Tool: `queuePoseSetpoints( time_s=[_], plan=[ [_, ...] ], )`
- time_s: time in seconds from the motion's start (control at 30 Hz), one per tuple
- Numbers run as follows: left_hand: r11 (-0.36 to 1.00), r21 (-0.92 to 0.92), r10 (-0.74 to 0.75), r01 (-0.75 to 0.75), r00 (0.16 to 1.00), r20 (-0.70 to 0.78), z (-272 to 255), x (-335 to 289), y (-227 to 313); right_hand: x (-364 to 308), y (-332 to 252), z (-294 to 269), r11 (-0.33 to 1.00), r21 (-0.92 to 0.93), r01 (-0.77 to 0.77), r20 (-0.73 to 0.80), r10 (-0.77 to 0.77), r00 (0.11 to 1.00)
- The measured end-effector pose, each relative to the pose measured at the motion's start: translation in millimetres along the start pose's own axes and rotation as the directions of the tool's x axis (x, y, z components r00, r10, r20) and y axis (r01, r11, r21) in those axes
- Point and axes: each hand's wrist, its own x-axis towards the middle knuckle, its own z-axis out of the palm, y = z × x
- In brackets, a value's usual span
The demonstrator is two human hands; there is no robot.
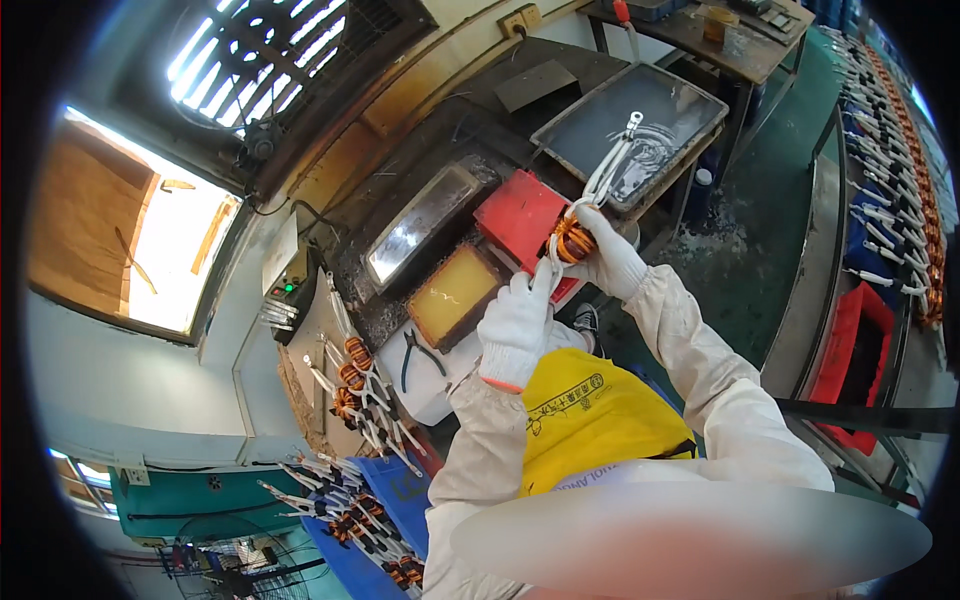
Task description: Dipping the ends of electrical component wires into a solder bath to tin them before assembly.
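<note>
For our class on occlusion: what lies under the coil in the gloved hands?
Under the coil shows the red box. The right hand covers what lies below its far side.

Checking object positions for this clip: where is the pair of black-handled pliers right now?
In the head view, the pliers lie left of the gloved left hand, on a white surface just below the yellow-filled tray.

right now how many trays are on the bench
3. A big grey tray at the far end, a dark tray with a shiny surface mid-bench, and a small tray of yellow stuff beside it. More may be hidden behind the hands.
</note>
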Motion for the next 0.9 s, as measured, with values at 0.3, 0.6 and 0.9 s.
queuePoseSetpoints(
  time_s=[0.3,0.6,0.9],
  plan=[
    [0.991,-0.136,-0.010,0.012,1.000,0.021,18.0,-2.7,-21.7,2.8,2.8,10.3,0.976,-0.218,0.007,-0.075,-0.024,0.997],
    [0.941,-0.333,-0.016,0.065,0.989,0.148,15.1,8.8,-36.1,3.4,-5.0,17.1,0.941,-0.337,-0.019,-0.097,-0.014,0.995],
    [0.873,-0.488,0.059,0.012,0.990,0.129,10.5,17.9,-64.5,20.4,-24.9,17.7,0.615,-0.770,-0.168,-0.142,0.091,0.986]
  ],
)
